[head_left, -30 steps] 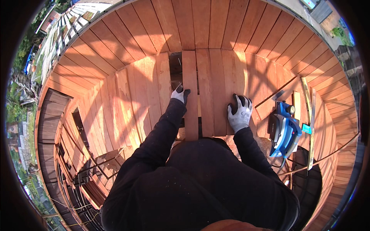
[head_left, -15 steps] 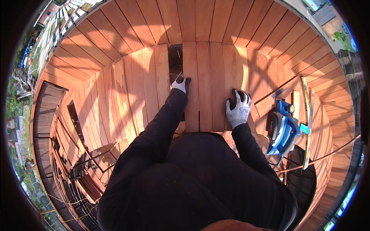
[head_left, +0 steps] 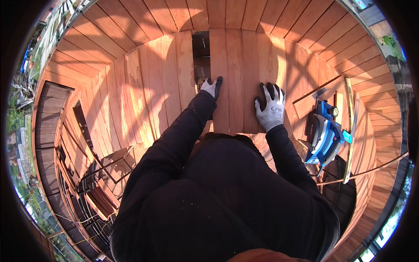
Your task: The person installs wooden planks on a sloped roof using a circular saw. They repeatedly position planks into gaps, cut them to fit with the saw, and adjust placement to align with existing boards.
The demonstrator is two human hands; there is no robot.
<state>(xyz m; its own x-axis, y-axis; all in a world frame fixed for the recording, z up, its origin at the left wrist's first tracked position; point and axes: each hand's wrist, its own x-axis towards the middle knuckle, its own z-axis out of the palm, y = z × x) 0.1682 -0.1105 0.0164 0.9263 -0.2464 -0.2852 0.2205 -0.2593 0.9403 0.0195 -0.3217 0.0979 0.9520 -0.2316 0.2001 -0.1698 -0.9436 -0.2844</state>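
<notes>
Both my hands wear light grey gloves with dark fingers. My left hand [head_left: 212, 86] is closed on the left edge of a reddish wooden plank [head_left: 219, 56], beside a long dark gap [head_left: 201, 52] in the planking. Some of its fingers are hidden in the gap. Farther right, my right hand [head_left: 271, 108] lies on the neighbouring planks [head_left: 250, 65], its fingers spread and pointing away from me. Right of that hand, a blue electric hand planer [head_left: 325, 133] rests on its side, and neither hand touches it.
A short board [head_left: 312, 98] lies slantwise beyond the planer. Long thin strips [head_left: 349, 131] lie on its right. Stacked offcuts [head_left: 102, 198] and cords [head_left: 87, 238] are at the lower left. Dark openings [head_left: 84, 126] break the boards on the left; upright-looking boards [head_left: 235, 13] ring the far side.
My view has shifted, so the planks sit higher in it. The right hand's fingers have stretched out from a bent pose. A narrow dark seam at the plank's near end has closed.
</notes>
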